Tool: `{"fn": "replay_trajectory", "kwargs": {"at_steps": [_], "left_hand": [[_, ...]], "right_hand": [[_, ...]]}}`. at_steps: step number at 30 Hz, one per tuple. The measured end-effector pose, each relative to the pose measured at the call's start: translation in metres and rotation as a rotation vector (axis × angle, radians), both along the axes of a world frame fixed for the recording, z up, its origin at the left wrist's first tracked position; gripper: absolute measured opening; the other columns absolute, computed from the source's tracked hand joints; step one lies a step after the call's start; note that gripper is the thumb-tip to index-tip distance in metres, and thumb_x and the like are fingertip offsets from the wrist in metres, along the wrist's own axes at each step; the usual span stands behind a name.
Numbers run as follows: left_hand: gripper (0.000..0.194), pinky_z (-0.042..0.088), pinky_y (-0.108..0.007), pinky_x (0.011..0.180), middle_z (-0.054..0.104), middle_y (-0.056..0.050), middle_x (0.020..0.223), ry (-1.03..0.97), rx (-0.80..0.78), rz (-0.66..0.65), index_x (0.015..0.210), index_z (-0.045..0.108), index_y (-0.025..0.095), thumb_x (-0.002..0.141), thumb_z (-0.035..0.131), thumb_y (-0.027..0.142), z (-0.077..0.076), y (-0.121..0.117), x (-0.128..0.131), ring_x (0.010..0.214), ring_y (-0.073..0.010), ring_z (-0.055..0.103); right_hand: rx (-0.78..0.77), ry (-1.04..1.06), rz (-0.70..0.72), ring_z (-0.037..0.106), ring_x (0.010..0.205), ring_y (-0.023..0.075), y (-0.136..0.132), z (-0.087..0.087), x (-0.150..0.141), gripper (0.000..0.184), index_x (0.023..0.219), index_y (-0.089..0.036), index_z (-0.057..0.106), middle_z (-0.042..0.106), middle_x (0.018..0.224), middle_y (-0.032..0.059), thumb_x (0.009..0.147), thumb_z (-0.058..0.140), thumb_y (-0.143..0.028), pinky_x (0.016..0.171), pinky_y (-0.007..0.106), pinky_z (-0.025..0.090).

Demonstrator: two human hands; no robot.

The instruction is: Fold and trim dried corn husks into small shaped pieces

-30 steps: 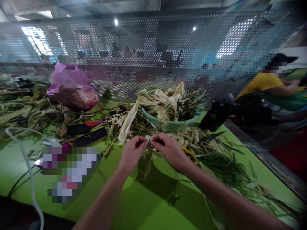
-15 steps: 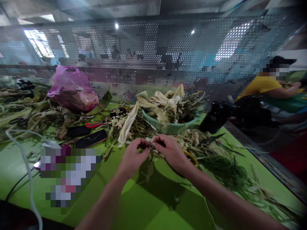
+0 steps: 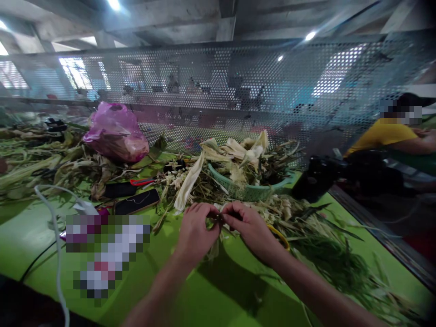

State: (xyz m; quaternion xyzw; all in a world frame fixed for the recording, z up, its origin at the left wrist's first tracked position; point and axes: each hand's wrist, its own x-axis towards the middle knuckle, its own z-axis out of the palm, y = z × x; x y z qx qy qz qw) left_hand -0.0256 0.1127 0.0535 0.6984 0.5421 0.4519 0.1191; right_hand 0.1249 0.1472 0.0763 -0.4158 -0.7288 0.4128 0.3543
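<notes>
Both my hands meet over the front of the green table (image 3: pixel 190 299). My left hand (image 3: pixel 196 230) pinches thumb to fingertips, and my right hand (image 3: pixel 248 223) pinches right against it. Between the fingertips is a small dried husk piece (image 3: pixel 214 250), its pale, wispy end dangling below my left fingers. Its upper part is mostly hidden by my fingers. Just beyond lies a long cream corn husk (image 3: pixel 189 184), leaning against a green plastic basket (image 3: pixel 250 191) heaped with dried husks (image 3: pixel 241 152). A yellow ring-like thing (image 3: pixel 279 237) shows partly behind my right wrist.
Dried leaves (image 3: pixel 51 165) and a pink plastic bag (image 3: pixel 116 131) lie left. Nearer are a dark phone (image 3: pixel 136 202), a red-edged tool (image 3: pixel 142 182) and a white cable (image 3: pixel 54 227). Green strands (image 3: pixel 330 259) spread right. A perforated screen (image 3: pixel 218 77) stands behind; a person in yellow (image 3: pixel 391 136) sits right.
The view has tilted upward and turned slightly left, so everything sits lower and further right. My hands keep their pinch, fingertips still together; the dangling husk end shows less.
</notes>
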Motion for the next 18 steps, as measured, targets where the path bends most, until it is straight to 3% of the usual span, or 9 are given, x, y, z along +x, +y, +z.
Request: {"fn": "replay_trajectory", "kwargs": {"at_steps": [11, 18], "left_hand": [[0.009, 0.037, -0.032, 0.078, 0.066, -0.003, 0.083, -0.163, 0.02, -0.057, 0.082, 0.065, 0.022, 0.082, 0.056, 0.022, 0.002, 0.0, -0.005, 0.083, -0.0191, 0.056], [0.013, 0.038, -0.025, 0.067, 0.057, 0.0, 0.075, -0.506, -0.187, -0.006, 0.08, 0.057, 0.019, 0.084, 0.052, 0.03, -0.009, 0.009, -0.008, 0.072, -0.0141, 0.051]], "right_hand": [[-0.079, 0.052, 0.011, 0.047, 0.063, 0.0122, 0.003, -0.003, 0.002, 0.017, 0.08, -0.015, 0.06, 0.056, 0.07, 0.0007, 0.081, 0.055, -0.032, 0.056, 0.024, 0.037], [0.167, -0.125, -0.045, 0.05, 0.066, 0.0143, 0.005, 0.001, 0.006, 0.012, 0.074, -0.018, 0.059, 0.058, 0.07, 0.0009, 0.081, 0.056, -0.027, 0.059, 0.025, 0.038]]}}
